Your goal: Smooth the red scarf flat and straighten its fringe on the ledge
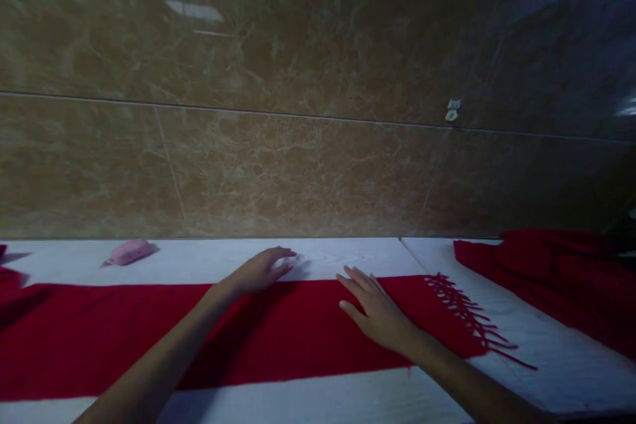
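A long red scarf [298, 338] lies flat across the white table, with knotted fringe [464, 311] at its right end. My left hand [263, 269] is over the scarf's far edge, fingers curved and apart, with nothing visible in them; a shadow beneath suggests it is raised a little. Toward the fringed end, my right hand [375, 308] is spread over the red cloth, its fingertips near the far edge. Whether its palm presses on the scarf cannot be made out.
A small pink pouch-like item [130, 252] sits at the back left of the white table [199, 262]. More red cloth [556, 278] is heaped at the right, and some shows at the left edge. Behind the table rises a brown marbled tile wall [298, 172].
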`<state>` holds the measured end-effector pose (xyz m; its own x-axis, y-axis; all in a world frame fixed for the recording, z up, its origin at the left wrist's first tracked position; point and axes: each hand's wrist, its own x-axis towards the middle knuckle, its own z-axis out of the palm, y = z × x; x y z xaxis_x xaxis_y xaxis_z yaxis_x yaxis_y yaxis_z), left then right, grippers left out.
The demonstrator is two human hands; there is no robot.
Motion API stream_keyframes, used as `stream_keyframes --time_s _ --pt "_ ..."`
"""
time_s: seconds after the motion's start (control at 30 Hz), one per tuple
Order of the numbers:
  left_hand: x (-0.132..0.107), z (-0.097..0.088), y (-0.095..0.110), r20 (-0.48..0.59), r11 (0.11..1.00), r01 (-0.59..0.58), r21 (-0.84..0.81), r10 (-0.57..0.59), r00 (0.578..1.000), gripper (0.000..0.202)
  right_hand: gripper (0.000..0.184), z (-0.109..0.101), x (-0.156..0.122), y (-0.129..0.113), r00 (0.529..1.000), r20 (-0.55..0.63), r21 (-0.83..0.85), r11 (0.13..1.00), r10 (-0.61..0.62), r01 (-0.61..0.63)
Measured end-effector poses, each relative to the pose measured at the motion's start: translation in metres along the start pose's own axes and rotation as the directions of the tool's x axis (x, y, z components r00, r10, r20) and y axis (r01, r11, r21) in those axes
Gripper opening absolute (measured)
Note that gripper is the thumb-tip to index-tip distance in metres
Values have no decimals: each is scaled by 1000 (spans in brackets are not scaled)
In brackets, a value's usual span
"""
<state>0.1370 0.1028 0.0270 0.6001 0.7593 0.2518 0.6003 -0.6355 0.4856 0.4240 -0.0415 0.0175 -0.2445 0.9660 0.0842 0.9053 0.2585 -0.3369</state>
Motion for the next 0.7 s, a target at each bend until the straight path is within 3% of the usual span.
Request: stream_keyframes --time_s 0.1,0.2,0.33,0.5,0.6,0.7 --pt "-13 8 -10 4 997 -57 55 57 998 53 63 3 -12 7 999 43 -14 1000 -1 2" --pt "-21 5 -13 60 998 -36 61 32 998 44 62 6 -17 15 995 104 -43 999 5 -1" --pt "-25 -15 -15 154 989 85 124 -103 983 33 59 11 -15 24 993 120 -66 998 -1 9" --pt "-38 -45 -35 325 973 217 82 -232 917 27 58 16 -16 39 997 73 -69 997 -31 36" --pt "-42 -53 -49 294 962 241 125 -268 917 25 58 16 -16 46 997 63 -73 996 -44 48" --pt "-35 -48 -53 154 921 265 284 -317 936 26 58 16 -7 49 997 62 -88 995 -37 43"
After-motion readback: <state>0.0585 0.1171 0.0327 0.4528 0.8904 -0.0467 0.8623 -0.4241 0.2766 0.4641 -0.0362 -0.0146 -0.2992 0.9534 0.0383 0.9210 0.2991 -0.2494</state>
